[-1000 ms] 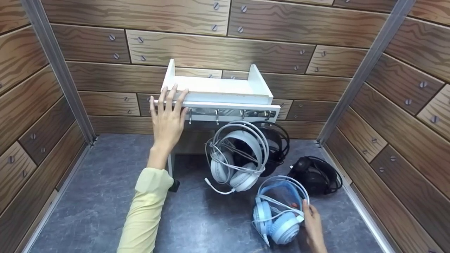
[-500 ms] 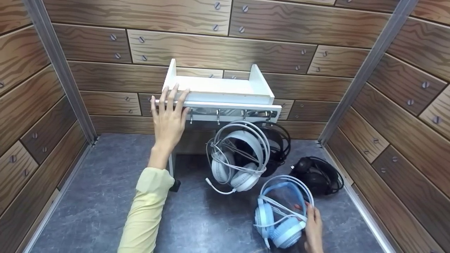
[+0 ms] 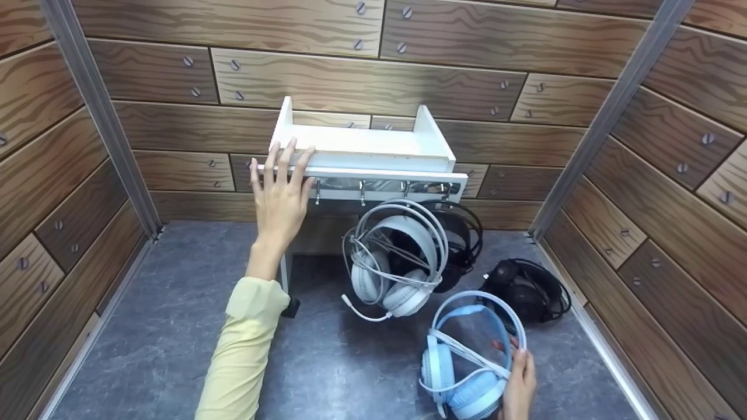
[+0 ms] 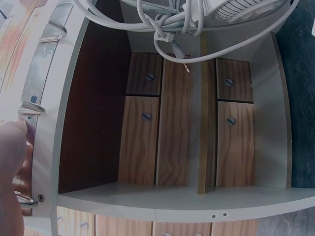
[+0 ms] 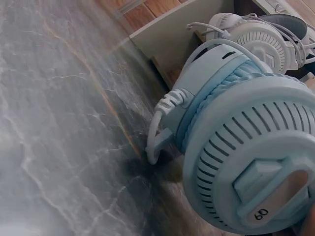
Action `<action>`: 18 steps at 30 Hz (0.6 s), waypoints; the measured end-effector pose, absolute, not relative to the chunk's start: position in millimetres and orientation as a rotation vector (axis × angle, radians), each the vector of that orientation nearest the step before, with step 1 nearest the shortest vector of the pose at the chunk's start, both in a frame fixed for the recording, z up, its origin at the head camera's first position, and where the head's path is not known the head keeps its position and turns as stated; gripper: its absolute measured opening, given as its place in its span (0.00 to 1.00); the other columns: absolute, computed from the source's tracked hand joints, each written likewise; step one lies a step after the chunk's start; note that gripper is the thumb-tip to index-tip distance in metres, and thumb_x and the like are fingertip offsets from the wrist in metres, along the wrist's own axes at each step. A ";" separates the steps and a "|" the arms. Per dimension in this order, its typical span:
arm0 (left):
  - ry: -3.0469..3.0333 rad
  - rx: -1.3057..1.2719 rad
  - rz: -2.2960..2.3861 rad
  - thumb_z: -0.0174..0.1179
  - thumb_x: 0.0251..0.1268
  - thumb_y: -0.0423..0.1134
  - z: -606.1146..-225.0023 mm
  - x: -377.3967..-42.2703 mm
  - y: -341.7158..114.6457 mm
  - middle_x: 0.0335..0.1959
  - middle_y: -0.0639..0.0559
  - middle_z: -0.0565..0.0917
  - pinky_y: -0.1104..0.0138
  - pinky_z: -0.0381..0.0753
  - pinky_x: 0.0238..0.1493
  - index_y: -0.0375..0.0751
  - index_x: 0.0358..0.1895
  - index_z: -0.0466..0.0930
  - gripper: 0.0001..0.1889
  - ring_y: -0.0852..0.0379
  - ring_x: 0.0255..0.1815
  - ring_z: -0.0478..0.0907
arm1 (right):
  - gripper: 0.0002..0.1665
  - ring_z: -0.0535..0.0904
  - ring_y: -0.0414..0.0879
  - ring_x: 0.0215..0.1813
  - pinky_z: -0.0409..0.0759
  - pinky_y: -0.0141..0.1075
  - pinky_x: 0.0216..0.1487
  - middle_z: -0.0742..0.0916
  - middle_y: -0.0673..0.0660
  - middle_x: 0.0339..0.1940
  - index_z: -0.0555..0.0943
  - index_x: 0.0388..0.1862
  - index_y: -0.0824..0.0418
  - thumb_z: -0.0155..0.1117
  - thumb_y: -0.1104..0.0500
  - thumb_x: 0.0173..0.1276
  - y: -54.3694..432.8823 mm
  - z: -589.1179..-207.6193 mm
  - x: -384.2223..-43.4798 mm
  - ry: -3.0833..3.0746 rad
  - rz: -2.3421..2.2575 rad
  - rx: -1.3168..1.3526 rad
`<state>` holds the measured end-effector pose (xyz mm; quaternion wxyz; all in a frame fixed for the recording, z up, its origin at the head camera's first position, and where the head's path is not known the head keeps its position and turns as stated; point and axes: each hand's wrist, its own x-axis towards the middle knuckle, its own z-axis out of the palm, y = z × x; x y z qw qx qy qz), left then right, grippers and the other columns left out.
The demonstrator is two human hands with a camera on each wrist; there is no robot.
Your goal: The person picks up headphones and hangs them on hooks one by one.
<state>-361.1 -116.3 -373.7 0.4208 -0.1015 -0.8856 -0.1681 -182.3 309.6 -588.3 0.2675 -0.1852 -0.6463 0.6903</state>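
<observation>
My left hand (image 3: 280,204) rests on the top edge of a white rack (image 3: 362,141), fingers spread and straight, thumb at the front of the hook rail. In the left wrist view the thumb (image 4: 11,147) lies beside the metal hooks (image 4: 32,106). At the lower right my right hand (image 3: 519,382) grips a light blue headset (image 3: 437,364) by the side of its headband, holding it upright with its cable bundled across. One blue ear cup (image 5: 246,147) fills much of the right wrist view. A white headset (image 3: 408,300) hangs on the rack, its microphone sticking out to the left.
Behind the white headset hangs a black headset (image 3: 471,251). Another black headset (image 3: 525,291) lies on the grey marbled surface (image 3: 175,326) at the right. Wood-patterned walls (image 3: 373,76) with metal corner posts (image 3: 595,128) enclose the back and sides. A small black object (image 3: 290,308) is near the left sleeve.
The right hand has shifted the blue headset slightly right and down, and the headset has turned a little. My left hand stays on the rack, and the hanging headsets have not moved.
</observation>
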 end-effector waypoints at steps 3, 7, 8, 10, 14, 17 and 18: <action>-2.216 -0.252 -0.421 0.46 0.80 0.52 -373.6 -361.5 -115.9 0.82 0.56 0.54 0.45 0.30 0.80 0.65 0.78 0.60 0.26 0.49 0.83 0.44 | 0.16 0.83 0.24 0.43 0.76 0.19 0.49 0.90 0.37 0.36 0.79 0.52 0.43 0.41 0.49 0.84 308.2 -586.9 -178.6 -1.671 1.916 -0.462; -2.209 -0.251 -0.404 0.44 0.80 0.53 -373.8 -362.0 -116.6 0.82 0.56 0.55 0.43 0.33 0.80 0.65 0.78 0.60 0.26 0.49 0.83 0.44 | 0.16 0.89 0.37 0.33 0.85 0.26 0.39 0.90 0.40 0.37 0.78 0.55 0.47 0.42 0.48 0.83 307.4 -582.3 -174.5 -1.578 2.007 -0.422; -2.208 -0.251 -0.403 0.44 0.80 0.53 -373.9 -362.1 -116.5 0.82 0.56 0.55 0.43 0.33 0.80 0.65 0.78 0.59 0.26 0.49 0.83 0.44 | 0.16 0.89 0.39 0.32 0.85 0.26 0.38 0.90 0.40 0.37 0.78 0.55 0.47 0.42 0.48 0.83 306.8 -580.5 -172.9 -1.554 2.023 -0.406; -2.209 -0.254 -0.408 0.44 0.81 0.53 -374.2 -361.9 -116.3 0.82 0.56 0.55 0.44 0.33 0.80 0.65 0.78 0.59 0.26 0.49 0.83 0.44 | 0.16 0.90 0.42 0.31 0.86 0.28 0.36 0.90 0.41 0.38 0.78 0.55 0.48 0.43 0.48 0.83 305.3 -576.0 -169.7 -1.513 2.043 -0.361; -2.211 -0.255 -0.419 0.46 0.80 0.52 -374.5 -361.2 -116.0 0.82 0.56 0.55 0.45 0.30 0.80 0.65 0.78 0.59 0.26 0.50 0.83 0.43 | 0.16 0.90 0.48 0.29 0.87 0.32 0.34 0.91 0.46 0.40 0.78 0.55 0.49 0.43 0.49 0.83 298.0 -564.1 -163.4 -1.445 2.042 -0.251; -2.205 -0.253 -0.411 0.47 0.80 0.51 -374.5 -361.0 -116.1 0.82 0.56 0.55 0.44 0.32 0.80 0.66 0.78 0.59 0.27 0.50 0.83 0.44 | 0.16 0.90 0.49 0.28 0.88 0.35 0.32 0.91 0.50 0.40 0.77 0.56 0.54 0.43 0.50 0.83 291.6 -554.5 -160.6 -1.432 2.010 -0.206; -2.204 -0.254 -0.414 0.48 0.80 0.51 -374.5 -361.0 -116.0 0.82 0.56 0.55 0.44 0.32 0.80 0.66 0.78 0.59 0.27 0.50 0.83 0.44 | 0.16 0.89 0.49 0.28 0.88 0.35 0.31 0.91 0.51 0.40 0.76 0.56 0.55 0.43 0.50 0.83 289.7 -551.4 -159.8 -1.431 2.001 -0.200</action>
